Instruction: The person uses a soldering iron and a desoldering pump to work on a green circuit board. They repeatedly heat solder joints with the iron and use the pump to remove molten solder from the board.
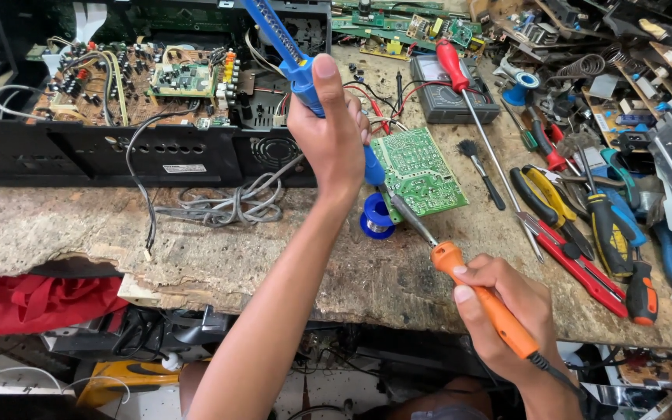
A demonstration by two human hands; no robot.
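I am reaching my left hand (334, 132) far over the workbench (79, 233), fist closed around a blue desoldering pump (293, 62) held upright above the green circuit board (418, 171). My right hand (507, 311), nearer, is gripping an orange soldering iron (480, 292), its tip angling left toward the board's near edge, beside a blue solder spool (376, 218).

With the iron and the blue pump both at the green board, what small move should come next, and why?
Probably lower the pump nozzle onto the joint beside the iron tip. The left hand holds the pump upright over the near edge of the board, thumb on its plunger, while the right hand points the iron tip at that same edge. Whether they touch is unclear.
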